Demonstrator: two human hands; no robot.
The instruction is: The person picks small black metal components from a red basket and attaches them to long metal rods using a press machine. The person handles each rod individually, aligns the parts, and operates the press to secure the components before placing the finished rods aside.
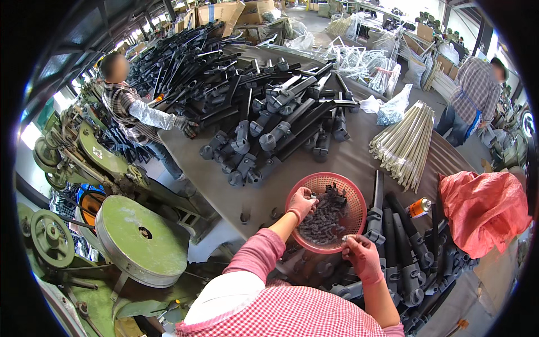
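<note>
A red perforated plastic basket stands on the table in front of me. Dark coil springs and small black parts lie heaped in it. My left hand is over the basket's left side, its fingers pinched together around something small and pale that I cannot make out. Just outside the basket's lower right rim, my right hand pinches a small shiny coil spring between thumb and fingers. Both hands look reddish, as if in thin gloves.
Black tubes with grey joints are piled beyond the basket; more tubes lie right. Pale rods, a spray can and a red sack sit further right. A green machine stands left. Two people work nearby.
</note>
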